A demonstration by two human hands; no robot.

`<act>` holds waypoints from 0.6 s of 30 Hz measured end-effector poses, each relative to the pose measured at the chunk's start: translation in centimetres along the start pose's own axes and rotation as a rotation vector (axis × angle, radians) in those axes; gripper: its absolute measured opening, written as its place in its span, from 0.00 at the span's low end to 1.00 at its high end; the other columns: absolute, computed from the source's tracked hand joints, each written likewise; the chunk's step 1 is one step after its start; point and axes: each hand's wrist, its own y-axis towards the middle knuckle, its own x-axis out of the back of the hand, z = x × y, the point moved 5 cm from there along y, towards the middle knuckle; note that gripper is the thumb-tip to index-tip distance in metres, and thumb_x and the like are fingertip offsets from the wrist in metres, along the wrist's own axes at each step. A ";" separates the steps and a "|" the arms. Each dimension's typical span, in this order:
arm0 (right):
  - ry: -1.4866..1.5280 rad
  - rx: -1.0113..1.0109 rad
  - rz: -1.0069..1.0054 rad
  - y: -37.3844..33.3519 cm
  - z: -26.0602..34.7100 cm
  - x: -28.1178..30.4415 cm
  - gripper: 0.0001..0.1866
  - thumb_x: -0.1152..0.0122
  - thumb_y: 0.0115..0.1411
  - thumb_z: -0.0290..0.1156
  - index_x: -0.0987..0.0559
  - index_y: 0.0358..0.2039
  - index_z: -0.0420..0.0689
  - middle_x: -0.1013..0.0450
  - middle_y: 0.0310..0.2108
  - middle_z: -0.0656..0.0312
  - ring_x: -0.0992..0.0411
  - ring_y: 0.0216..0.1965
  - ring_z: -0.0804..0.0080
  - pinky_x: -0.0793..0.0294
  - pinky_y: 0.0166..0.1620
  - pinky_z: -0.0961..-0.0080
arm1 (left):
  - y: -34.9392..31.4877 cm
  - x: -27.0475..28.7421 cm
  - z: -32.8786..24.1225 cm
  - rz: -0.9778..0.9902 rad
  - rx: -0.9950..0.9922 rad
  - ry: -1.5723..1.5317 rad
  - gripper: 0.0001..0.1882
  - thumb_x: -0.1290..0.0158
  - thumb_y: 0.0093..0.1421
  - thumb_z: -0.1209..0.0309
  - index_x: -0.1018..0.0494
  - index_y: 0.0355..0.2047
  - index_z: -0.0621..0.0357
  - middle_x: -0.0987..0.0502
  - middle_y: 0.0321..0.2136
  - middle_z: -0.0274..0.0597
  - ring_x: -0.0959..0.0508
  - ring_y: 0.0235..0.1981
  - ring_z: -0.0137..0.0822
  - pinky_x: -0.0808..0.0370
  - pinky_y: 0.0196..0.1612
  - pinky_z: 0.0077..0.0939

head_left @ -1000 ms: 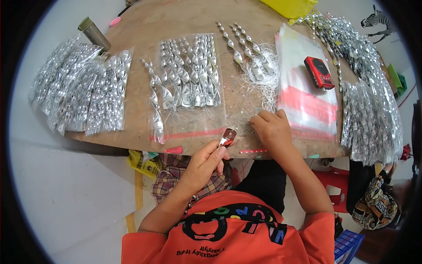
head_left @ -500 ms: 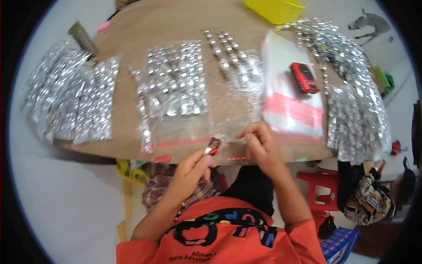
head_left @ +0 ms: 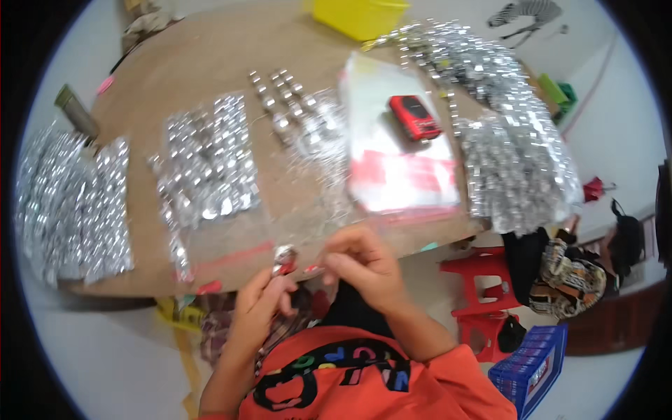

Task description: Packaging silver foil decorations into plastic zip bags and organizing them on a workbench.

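At the table's near edge, my left hand [head_left: 262, 299] is closed round a small shiny silver-and-red piece [head_left: 284, 259], which sticks up past the fingertips. Just to its right, my right hand [head_left: 364, 267] is closed in a pinch; what the fingers hold, if anything, is too small to make out. Ahead of the left hand lies a clear plastic bag [head_left: 234, 241] with a red stripe, covered partly by rows of shiny silver strips [head_left: 213, 157]. One loose silver strip [head_left: 173, 231] runs along its left side. Beyond my right hand are thin, tangled, whitish strands [head_left: 323, 136].
Flat clear bags [head_left: 371, 157] lie stacked on the right under a red-and-black handheld device [head_left: 414, 117]. Silver strips are heaped far left [head_left: 73, 210] and right [head_left: 514, 168]. A yellow bin [head_left: 358, 17] stands at the back. Red stools [head_left: 483, 280] and another person [head_left: 567, 276] are at right.
The view has shifted, so the table's things sit further left. Both hands stay close together, and the piece in my left hand has turned to show more silver.
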 end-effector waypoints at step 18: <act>-0.014 -0.099 0.044 -0.8 -1.1 -1.8 0.19 0.48 0.56 0.17 0.37 0.48 0.40 0.26 0.28 0.55 0.29 0.23 0.77 0.29 0.28 0.85 | -0.4 -0.6 -0.6 0.117 -0.126 0.127 0.18 0.54 0.64 0.69 0.34 0.52 0.64 0.31 0.33 0.33 0.32 0.26 0.20 0.32 0.31 0.14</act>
